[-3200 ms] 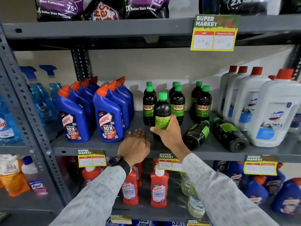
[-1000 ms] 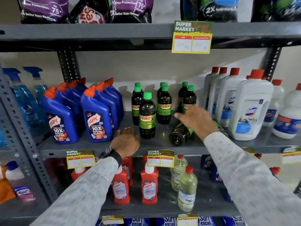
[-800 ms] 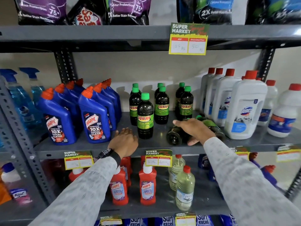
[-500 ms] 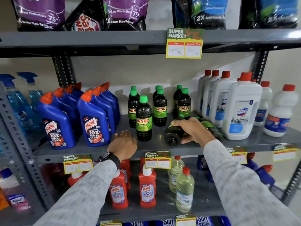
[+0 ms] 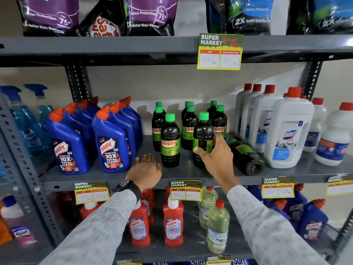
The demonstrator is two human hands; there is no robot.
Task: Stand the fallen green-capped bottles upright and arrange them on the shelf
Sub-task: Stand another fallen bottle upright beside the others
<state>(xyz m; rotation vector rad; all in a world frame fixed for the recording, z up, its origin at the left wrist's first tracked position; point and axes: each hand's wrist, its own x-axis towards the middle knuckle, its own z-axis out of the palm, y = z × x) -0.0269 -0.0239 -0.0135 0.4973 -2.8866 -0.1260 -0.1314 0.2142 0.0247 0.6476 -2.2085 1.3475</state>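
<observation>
My right hand point(image 5: 214, 157) grips a dark green-capped bottle point(image 5: 202, 131) that stands upright on the grey middle shelf point(image 5: 191, 174), in the front row. To its left another upright green-capped bottle point(image 5: 170, 142) stands alone in front. Behind them several more green-capped bottles point(image 5: 189, 127) stand in rows. One green-capped bottle point(image 5: 246, 157) lies on its side to the right, base toward me. My left hand point(image 5: 147, 170) rests flat on the shelf's front edge, fingers apart, holding nothing.
Blue toilet-cleaner bottles point(image 5: 110, 144) crowd the shelf's left part. Large white bottles with red caps point(image 5: 288, 129) stand at the right, close to the fallen bottle. Price tags point(image 5: 186, 190) hang from the shelf edge. Red and clear bottles fill the lower shelf.
My right hand took hold of a fallen bottle and stood it upright beside the front bottle. The left hand stayed on the shelf edge. The view shifted slightly.
</observation>
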